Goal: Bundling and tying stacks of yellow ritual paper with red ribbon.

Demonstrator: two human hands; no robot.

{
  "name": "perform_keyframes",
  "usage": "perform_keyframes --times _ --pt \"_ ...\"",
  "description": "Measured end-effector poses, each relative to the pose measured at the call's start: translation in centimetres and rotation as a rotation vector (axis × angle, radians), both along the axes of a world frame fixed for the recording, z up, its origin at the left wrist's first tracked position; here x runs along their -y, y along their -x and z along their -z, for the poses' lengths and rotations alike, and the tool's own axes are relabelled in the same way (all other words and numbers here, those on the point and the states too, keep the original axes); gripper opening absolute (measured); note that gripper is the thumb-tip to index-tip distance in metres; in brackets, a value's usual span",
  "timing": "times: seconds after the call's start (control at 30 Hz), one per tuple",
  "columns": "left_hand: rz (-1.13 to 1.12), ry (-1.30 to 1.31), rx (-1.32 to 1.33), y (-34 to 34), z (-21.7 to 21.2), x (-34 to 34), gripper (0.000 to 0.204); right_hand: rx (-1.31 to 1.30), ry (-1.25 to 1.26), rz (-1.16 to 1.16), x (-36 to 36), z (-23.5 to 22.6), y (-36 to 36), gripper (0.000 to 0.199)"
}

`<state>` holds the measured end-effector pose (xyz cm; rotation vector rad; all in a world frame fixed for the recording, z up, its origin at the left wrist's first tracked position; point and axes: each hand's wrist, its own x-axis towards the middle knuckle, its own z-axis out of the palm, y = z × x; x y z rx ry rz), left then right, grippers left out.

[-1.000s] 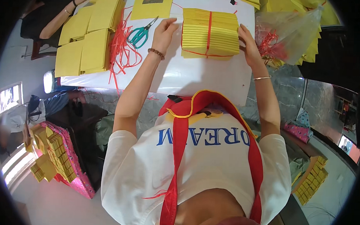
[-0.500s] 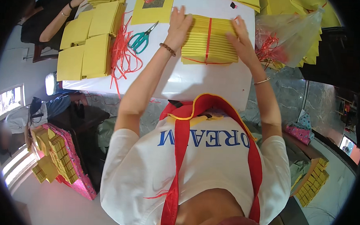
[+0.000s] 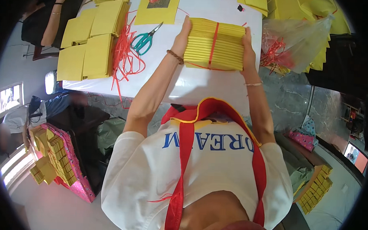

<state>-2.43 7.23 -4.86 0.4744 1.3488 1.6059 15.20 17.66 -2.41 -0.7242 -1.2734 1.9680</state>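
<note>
A bundle of folded yellow paper [image 3: 198, 46] lies at the front of the white table, its folded edges facing up in rows. Red plastic ribbon [image 3: 214, 45] runs down its middle and along its near edge. My left hand [image 3: 182, 37] presses against the left side and my right hand [image 3: 248, 52] against the right, so the bundle is gripped between them. The fingers are partly hidden behind its sides. Left of my left hand lie teal-handled scissors [image 3: 143, 41], next to a heap of loose red ribbons [image 3: 123, 58].
Stacks of flat yellow paper [image 3: 97, 55] line the table's left part. A yellow sheet with a grey patch [image 3: 145, 16] lies at the far side. A clear plastic bag [image 3: 302, 42] holds red ribbon at the right edge. Across the table's left corner another person's arm [image 3: 53, 25] shows.
My hands have closed in on the bundle from both sides, and its strips now sit squarer and slightly tilted. At the far left, the other person's hand has drawn back from the yellow stacks.
</note>
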Motion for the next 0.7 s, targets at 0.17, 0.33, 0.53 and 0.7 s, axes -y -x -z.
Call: perform_keyframes --times 0.17,0.33,0.53,0.7 --pt "0.055 -0.174 0.056 0.2 -0.7 0.0 0.067 -0.043 0.009 -0.03 1.2 0.6 -0.2 0.055" --pt "0.14 -0.117 0.166 2.3 1.3 -0.2 0.068 0.146 0.091 -0.083 0.6 0.4 -0.4 0.055" --pt "0.133 -0.084 0.013 0.3 -1.1 0.7 0.075 0.133 0.082 -0.048 1.3 1.3 -0.7 0.062" --pt "0.155 -0.167 0.231 0.7 -1.7 1.5 0.068 0.179 0.124 -0.071 0.0 0.8 -1.2 0.059"
